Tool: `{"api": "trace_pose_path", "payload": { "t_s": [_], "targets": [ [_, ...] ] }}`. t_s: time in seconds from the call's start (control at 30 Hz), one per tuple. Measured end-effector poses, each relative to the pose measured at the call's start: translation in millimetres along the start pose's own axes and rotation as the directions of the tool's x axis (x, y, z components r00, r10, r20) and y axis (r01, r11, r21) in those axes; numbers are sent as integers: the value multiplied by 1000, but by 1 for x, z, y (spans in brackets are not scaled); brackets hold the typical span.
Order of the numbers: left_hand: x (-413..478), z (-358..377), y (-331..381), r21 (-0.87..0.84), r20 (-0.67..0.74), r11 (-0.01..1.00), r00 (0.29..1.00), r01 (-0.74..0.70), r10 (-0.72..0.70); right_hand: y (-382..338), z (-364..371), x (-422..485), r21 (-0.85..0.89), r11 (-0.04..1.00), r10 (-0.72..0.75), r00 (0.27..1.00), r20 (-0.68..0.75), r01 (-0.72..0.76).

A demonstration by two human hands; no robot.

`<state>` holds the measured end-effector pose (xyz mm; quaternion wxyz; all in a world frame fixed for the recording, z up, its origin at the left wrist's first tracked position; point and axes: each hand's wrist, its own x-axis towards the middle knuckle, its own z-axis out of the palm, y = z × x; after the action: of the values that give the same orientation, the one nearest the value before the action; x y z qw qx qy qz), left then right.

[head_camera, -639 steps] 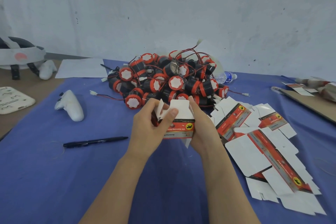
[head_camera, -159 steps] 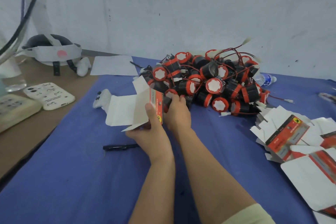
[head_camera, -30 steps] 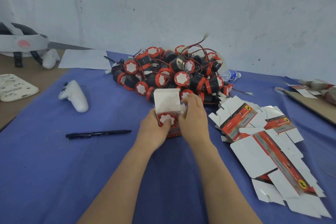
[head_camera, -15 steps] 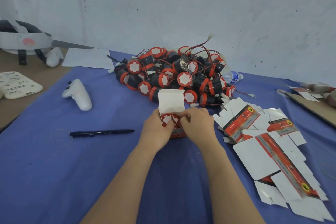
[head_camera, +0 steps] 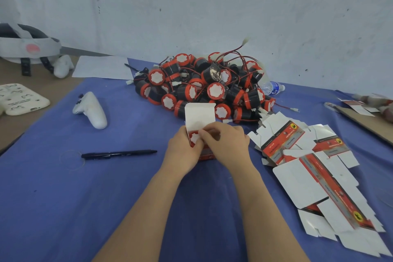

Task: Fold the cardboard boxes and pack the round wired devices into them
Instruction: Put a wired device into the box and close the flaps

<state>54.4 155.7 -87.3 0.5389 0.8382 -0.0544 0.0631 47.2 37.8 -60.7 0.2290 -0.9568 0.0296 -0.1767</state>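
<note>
2 hands meet at a small red-and-white cardboard box (head_camera: 198, 115) standing on the blue-covered worktop (head_camera: 106, 198), just in front of the heap of round black-and-red wired devices (head_camera: 208, 87). We see the left hand (head_camera: 185, 151) wrapped round the box's left side and the right hand (head_camera: 227, 144) pinching at its open mouth, lid flap upright. 1 round device (head_camera: 194, 137) sits inside, white face showing. To the right lie flat unfolded cardboard box blanks (head_camera: 314, 176); to the left, a black pen (head_camera: 119, 153) and a white game controller (head_camera: 91, 109).
</note>
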Motion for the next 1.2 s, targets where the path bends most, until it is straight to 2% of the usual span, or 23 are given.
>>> {"api": "trace_pose_path", "payload": {
  "t_s": [0.13,0.23,0.4,0.57,0.77,1.07,1.2],
  "targets": [
    [0,0,0,0,-1,1000,1000,-3,3,-4,-8,0,-46,999,-10,1000,0,10],
    [0,-1,0,4,8,1000,1000,4,-4,2,-21,2,71,997,26,999,-21,-24],
    [-1,0,2,5,21,1000,1000,-12,12,10,-34,4,214,971,98,993,66,-110],
    [-4,2,5,12,57,999,997,-51,50,-2,-31,2,304,944,131,991,13,-129],
    [-4,0,4,-28,90,998,994,-56,58,-3,-33,1,205,974,103,994,-30,-95],
    [-2,0,2,-50,91,999,996,-16,21,-3,-30,-6,34,996,83,992,94,-87],
    [-1,0,0,-50,97,999,995,-15,20,-6,-30,-7,-40,995,92,992,83,-89]
  ]
}}
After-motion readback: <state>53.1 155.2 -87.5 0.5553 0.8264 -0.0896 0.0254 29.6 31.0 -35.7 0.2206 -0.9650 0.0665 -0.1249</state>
